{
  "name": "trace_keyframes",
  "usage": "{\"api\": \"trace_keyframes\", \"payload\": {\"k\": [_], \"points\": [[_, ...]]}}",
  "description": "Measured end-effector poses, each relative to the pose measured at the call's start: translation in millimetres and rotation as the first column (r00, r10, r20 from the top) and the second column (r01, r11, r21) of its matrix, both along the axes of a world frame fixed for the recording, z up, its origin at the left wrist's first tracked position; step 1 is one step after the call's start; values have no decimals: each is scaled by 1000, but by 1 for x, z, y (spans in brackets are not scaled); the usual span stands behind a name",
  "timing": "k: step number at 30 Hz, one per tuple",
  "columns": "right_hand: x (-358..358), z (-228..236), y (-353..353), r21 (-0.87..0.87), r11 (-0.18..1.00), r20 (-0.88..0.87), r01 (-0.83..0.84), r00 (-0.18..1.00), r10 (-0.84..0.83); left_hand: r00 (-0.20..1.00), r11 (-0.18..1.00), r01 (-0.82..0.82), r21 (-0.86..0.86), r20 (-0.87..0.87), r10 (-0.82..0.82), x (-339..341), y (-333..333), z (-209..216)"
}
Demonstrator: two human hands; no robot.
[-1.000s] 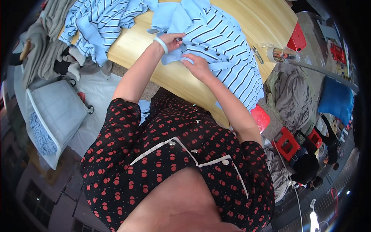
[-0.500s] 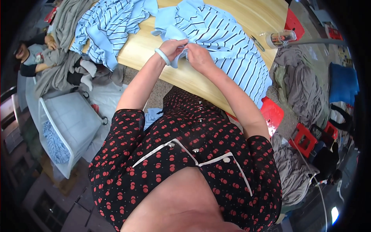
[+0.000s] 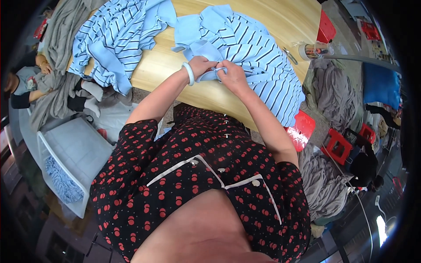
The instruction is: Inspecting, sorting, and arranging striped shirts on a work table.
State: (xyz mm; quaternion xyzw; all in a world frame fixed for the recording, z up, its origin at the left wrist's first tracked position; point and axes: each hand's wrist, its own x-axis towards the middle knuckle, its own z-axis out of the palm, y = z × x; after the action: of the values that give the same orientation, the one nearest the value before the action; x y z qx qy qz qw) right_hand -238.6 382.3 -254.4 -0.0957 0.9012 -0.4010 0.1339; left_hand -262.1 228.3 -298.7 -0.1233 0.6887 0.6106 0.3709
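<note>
While your forearms reach up from the lower edge, your left hand [image 3: 202, 65] and right hand [image 3: 232, 75] meet over the near part of a light blue striped shirt [image 3: 254, 52] lying on the wooden table [image 3: 280, 17]. Both hands are closed in a pinch on a plain blue strip of that shirt, fingertips almost touching each other, with the fabric bunched between them. A pale bangle [image 3: 189, 73] sits on your left wrist. The shirt is spread across the table's right half, its lower edge hanging over the near rim toward a red stool [image 3: 301, 129].

To the left on the same table lies a second striped blue garment [image 3: 112, 39], well apart from your hands, partly draped off the table's corner beside a heap of grey cloth [image 3: 61, 48]. A white crate [image 3: 72, 153] stands on the floor at your left, holding some blue fabric. Near the table's far right edge rests a small clear jar [image 3: 313, 49]. More grey cloth [image 3: 335, 90] is piled on the floor to your right.
</note>
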Motion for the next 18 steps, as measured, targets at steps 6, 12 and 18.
{"api": "trace_keyframes", "payload": {"k": [6, 12, 18], "points": [[-7, -8, -8, 20, 995, 88, 97, 991, -98, 985, 983, -138, -117, -122, 124, -2, 11, -10], [-7, -15, -10, -16, 986, -44, 166, 985, -167, 950, 949, -310, -51, -62, 307, 10, 18, -16], [-7, -10, -7, 112, 990, -157, 85, 985, -67, 946, 961, -185, -204, -300, 118, 8, 15, -1]]}}
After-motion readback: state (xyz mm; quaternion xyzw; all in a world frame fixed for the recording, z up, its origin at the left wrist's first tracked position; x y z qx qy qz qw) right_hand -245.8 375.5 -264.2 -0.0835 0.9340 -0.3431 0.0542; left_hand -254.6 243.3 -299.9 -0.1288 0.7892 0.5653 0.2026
